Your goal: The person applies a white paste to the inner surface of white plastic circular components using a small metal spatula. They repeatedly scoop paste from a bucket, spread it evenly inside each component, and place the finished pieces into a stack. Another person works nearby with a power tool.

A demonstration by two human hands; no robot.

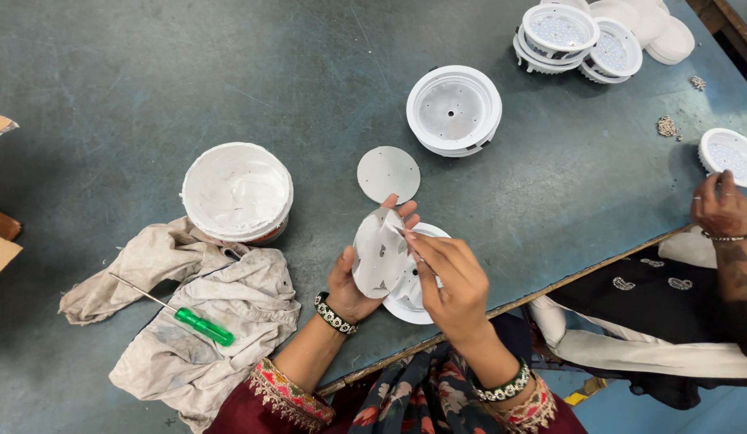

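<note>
Right hand [452, 283] fingers pinching disc [379, 251] edge; left hand [359, 277] gripping disc from behind, housing [408, 299] lying just under fingers.

The left hand [351, 285] is holding a round grey disc [379, 251] tilted above a white lamp housing [411, 301], while the right hand [451, 281] is touching the disc's face with its fingers [418, 243]. A screwdriver [185, 313] is lying on a rag [201, 321] on the worktop [108, 96].
</note>
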